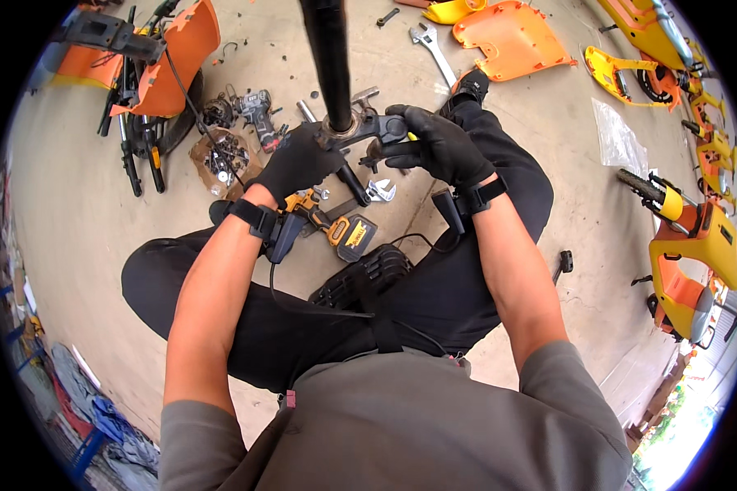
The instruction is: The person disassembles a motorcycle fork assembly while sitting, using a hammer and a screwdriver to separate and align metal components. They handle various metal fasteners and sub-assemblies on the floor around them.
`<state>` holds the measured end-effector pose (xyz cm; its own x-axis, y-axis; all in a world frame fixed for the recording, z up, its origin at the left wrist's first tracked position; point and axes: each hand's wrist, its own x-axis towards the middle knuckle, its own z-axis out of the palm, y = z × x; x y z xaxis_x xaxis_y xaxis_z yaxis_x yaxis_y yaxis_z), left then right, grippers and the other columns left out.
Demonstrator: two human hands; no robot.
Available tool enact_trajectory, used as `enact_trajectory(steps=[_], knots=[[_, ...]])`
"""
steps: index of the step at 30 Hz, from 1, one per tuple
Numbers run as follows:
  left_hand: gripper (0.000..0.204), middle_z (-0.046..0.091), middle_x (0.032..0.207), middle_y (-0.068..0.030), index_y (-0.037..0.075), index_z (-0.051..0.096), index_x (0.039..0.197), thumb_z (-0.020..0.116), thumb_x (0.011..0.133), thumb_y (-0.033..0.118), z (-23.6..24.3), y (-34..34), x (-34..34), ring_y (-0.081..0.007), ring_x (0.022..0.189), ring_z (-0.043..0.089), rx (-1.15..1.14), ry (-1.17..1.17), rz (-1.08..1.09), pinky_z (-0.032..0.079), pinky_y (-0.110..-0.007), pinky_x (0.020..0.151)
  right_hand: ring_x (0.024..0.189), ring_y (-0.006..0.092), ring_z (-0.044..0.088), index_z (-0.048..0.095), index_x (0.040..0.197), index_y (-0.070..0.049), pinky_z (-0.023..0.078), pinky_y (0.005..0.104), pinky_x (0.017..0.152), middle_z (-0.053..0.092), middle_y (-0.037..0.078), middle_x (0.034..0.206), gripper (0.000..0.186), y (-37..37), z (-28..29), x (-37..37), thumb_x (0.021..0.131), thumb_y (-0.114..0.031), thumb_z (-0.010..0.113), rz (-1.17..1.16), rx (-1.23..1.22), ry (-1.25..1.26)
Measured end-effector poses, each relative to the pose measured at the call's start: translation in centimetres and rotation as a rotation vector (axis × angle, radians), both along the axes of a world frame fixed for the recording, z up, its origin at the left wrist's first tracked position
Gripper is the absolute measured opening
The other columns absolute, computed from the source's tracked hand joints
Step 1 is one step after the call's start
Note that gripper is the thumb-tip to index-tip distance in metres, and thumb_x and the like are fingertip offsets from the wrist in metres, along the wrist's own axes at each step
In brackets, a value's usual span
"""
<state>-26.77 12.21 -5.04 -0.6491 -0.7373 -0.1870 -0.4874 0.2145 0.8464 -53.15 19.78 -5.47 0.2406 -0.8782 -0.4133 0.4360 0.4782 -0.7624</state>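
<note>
Both my hands wear black gloves. A long black tube (327, 57) rises toward the camera from a black metal bracket (368, 127) at its lower end. My left hand (299, 159) grips the bracket's left side just under the tube. My right hand (438, 147) holds the bracket's right end, fingers curled around it. A small yellow piece shows beside the right fingers. Below the hands, a yellow and black cordless drill (336, 225) lies on the concrete floor between my knees.
A large adjustable wrench (432, 51) and orange body panels (512, 37) lie farther away. A dismantled orange vehicle part with a wheel (151, 90) sits at upper left, near a tray of small parts (225, 155). Orange and yellow machine frames (692, 245) stand on the right.
</note>
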Motion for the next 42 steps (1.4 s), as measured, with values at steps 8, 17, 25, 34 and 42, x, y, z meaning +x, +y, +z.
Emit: enact_trajectory(steps=[8,17,25,34,42], knots=[[0.02,0.066,0.07,-0.0108,-0.003,0.065,0.09,0.069,0.076,0.012,1.5,0.2,0.5,-0.0194,0.067,0.064,0.126,-0.03,0.092,0.051,-0.036,0.065,0.093,0.0298,0.071,0.047,0.14,-0.002,0.064,0.0411,0.075,0.063,0.014,0.116,0.051,-0.2,0.1,1.6,0.102,-0.034,0.058,-0.057,0.02,0.008],[0.024,0.068,0.077,-0.014,-0.003,0.066,0.092,0.07,0.077,0.015,0.8,0.1,0.3,-0.0221,0.072,0.065,0.083,-0.019,0.076,0.052,-0.037,0.069,0.088,0.0219,0.072,0.054,0.13,0.002,0.062,0.0339,0.075,0.068,0.011,0.105,0.036,-1.3,-0.9,2.3,0.103,-0.023,0.056,-0.076,-0.016,0.102],[0.023,0.068,0.079,-0.0197,-0.001,0.066,0.09,0.069,0.077,0.018,-0.2,0.5,0.5,-0.0307,0.074,0.067,-0.044,-0.036,0.043,0.052,-0.041,0.068,0.084,0.0224,0.072,0.054,0.125,0.006,0.062,0.0338,0.077,0.068,0.014,0.104,0.03,-0.8,-0.6,2.5,0.102,-0.014,0.056,-0.07,-0.05,0.208],[0.022,0.067,0.075,-0.0143,-0.002,0.064,0.091,0.068,0.077,0.015,0.6,0.2,-0.1,-0.0231,0.068,0.065,0.052,-0.018,0.074,0.051,-0.038,0.065,0.089,0.0247,0.072,0.055,0.13,0.002,0.063,0.0364,0.077,0.066,0.013,0.112,0.053,-0.5,-0.9,2.1,0.103,-0.043,0.053,-0.154,-0.028,0.017],[0.018,0.059,0.068,-0.003,-0.001,0.062,0.095,0.063,0.079,0.009,0.5,0.6,0.7,-0.0106,0.06,0.057,0.065,0.003,0.116,0.047,-0.031,0.056,0.087,0.0257,0.073,0.056,0.13,0.0,0.063,0.0349,0.072,0.066,0.014,0.112,0.067,-0.6,-0.3,2.5,0.101,-0.06,0.046,-0.105,0.016,0.176]])
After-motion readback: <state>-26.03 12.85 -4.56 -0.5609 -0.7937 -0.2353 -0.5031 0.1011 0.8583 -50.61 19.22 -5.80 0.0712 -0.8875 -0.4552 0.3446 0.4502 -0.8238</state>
